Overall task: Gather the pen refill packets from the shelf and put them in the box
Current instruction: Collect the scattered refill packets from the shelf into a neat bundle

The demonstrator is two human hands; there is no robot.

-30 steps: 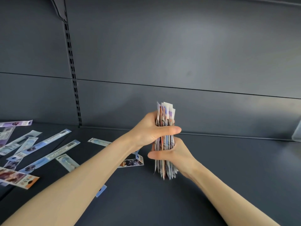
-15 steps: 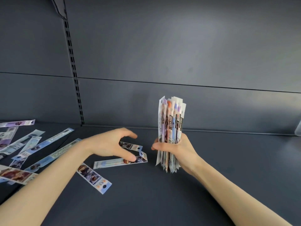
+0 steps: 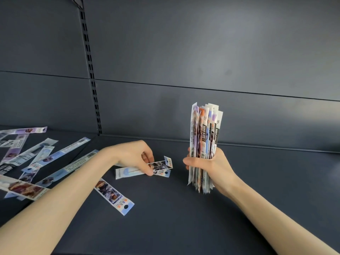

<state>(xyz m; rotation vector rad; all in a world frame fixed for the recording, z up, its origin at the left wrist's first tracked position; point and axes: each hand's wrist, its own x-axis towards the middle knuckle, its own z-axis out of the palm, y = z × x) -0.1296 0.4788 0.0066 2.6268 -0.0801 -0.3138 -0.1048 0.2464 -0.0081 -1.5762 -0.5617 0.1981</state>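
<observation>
My right hand (image 3: 207,167) grips an upright bundle of pen refill packets (image 3: 205,133), its lower ends just above the dark shelf (image 3: 184,218). My left hand (image 3: 134,156) pinches two overlapping packets (image 3: 160,167) lying on the shelf, thumb and fingers closed on them near their printed ends. Another packet (image 3: 114,196) lies flat just in front of my left forearm. Several more packets (image 3: 36,159) are scattered on the shelf at the far left. No box is in view.
The grey back panel (image 3: 202,61) rises behind the shelf, with a slotted upright (image 3: 90,70) at left. Bare shelf surface stretches in front and to the right of my hands.
My left hand let go of the bundle, moved left and down to the shelf, and closed on two loose packets. My right hand keeps the bundle upright, shifted slightly right.
</observation>
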